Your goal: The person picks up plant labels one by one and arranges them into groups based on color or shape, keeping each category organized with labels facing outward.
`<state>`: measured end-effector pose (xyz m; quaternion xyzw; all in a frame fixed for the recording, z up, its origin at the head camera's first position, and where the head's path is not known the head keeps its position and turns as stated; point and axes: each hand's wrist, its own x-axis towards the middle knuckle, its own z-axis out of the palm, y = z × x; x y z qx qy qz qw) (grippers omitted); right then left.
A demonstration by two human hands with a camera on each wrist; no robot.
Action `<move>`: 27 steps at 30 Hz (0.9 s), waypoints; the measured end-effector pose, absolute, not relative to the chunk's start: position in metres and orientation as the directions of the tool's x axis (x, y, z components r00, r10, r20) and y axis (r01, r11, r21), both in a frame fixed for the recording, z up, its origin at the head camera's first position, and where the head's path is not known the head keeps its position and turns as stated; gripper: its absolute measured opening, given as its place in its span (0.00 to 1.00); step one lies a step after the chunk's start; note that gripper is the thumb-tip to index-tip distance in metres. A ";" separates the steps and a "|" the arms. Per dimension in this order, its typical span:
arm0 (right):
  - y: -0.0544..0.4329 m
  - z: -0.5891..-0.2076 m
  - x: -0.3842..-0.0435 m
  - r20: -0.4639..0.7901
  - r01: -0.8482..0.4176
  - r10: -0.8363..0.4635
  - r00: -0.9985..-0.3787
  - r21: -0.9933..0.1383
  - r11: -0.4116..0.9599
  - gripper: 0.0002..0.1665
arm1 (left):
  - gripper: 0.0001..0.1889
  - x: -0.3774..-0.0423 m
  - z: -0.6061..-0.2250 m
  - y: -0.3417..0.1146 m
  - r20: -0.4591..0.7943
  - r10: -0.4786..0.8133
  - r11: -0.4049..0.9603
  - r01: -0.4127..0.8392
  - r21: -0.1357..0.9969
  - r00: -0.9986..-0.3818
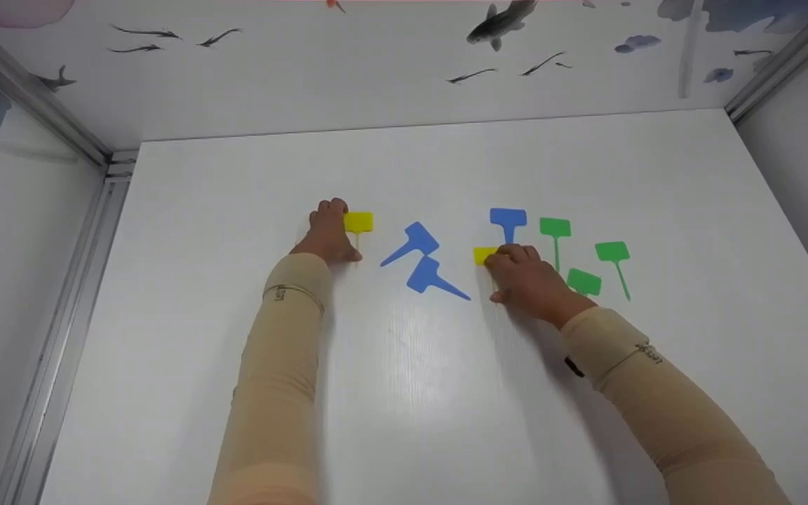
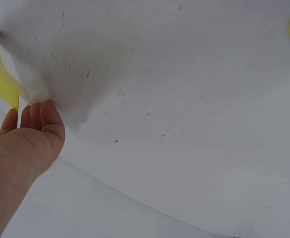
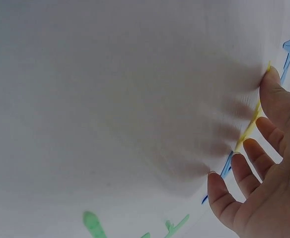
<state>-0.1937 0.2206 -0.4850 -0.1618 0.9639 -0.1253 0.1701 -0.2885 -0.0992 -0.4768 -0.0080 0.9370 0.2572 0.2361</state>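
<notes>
White table (image 1: 390,393), scattered with T-shaped tags (image 1: 613,251).
Mid-table, a blue pair (image 1: 423,240) lies close together, angled apart; a third blue tag (image 1: 508,217) sits farther right. Three green tags (image 1: 555,228) lie rightmost. A yellow tag (image 1: 359,222) is left of the pair, another yellow tag (image 1: 483,256) right of it, both at the person's fingers (image 1: 337,205).

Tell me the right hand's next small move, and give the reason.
I would probably have the right hand lift the yellow tag straight up rather than slide it: the hand spans that tag, the lower blue tag lies close on its left and the upper blue tag just beyond, so sliding might bump one.
</notes>
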 end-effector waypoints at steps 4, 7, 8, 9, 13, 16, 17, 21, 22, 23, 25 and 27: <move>0.221 -0.485 -0.194 -0.289 -0.274 -0.359 -0.887 -0.295 0.915 0.34 | 0.43 -0.287 -0.475 -0.099 -0.442 0.104 0.854 -0.147 0.499 -0.891; 0.221 -0.486 -0.194 -0.286 -0.279 -0.361 -0.887 -0.291 0.915 0.34 | 0.43 -0.286 -0.475 -0.099 -0.433 0.112 0.839 -0.148 0.523 -0.894; 0.222 -0.486 -0.194 -0.285 -0.280 -0.361 -0.888 -0.289 0.916 0.34 | 0.43 -0.285 -0.474 -0.099 -0.429 0.113 0.831 -0.151 0.535 -0.896; 0.222 -0.486 -0.194 -0.282 -0.281 -0.362 -0.888 -0.289 0.915 0.33 | 0.42 -0.285 -0.474 -0.099 -0.427 0.112 0.824 -0.156 0.544 -0.898; 0.222 -0.486 -0.194 -0.277 -0.284 -0.364 -0.889 -0.288 0.914 0.33 | 0.42 -0.284 -0.475 -0.098 -0.416 0.098 0.799 -0.178 0.575 -0.904; 0.222 -0.485 -0.194 -0.281 -0.278 -0.362 -0.889 -0.298 0.913 0.33 | 0.42 -0.284 -0.477 -0.097 -0.410 0.086 0.788 -0.190 0.586 -0.908; 0.222 -0.485 -0.194 -0.281 -0.279 -0.363 -0.888 -0.299 0.913 0.33 | 0.42 -0.284 -0.478 -0.097 -0.407 0.084 0.785 -0.191 0.589 -0.910; 0.222 -0.484 -0.193 -0.278 -0.285 -0.369 -0.887 -0.298 0.911 0.33 | 0.42 -0.284 -0.482 -0.097 -0.386 0.094 0.775 -0.176 0.607 -0.918; 0.222 -0.485 -0.193 -0.276 -0.286 -0.368 -0.888 -0.295 0.912 0.33 | 0.41 -0.284 -0.483 -0.097 -0.380 0.099 0.772 -0.170 0.613 -0.920; 0.222 -0.485 -0.193 -0.275 -0.287 -0.368 -0.888 -0.293 0.912 0.33 | 0.41 -0.283 -0.484 -0.097 -0.373 0.103 0.767 -0.165 0.620 -0.922; 0.222 -0.485 -0.193 -0.274 -0.285 -0.366 -0.889 -0.293 0.913 0.33 | 0.41 -0.282 -0.486 -0.098 -0.361 0.110 0.759 -0.156 0.632 -0.926; 0.221 -0.486 -0.193 -0.275 -0.281 -0.363 -0.890 -0.294 0.913 0.33 | 0.41 -0.281 -0.487 -0.098 -0.356 0.107 0.752 -0.159 0.639 -0.928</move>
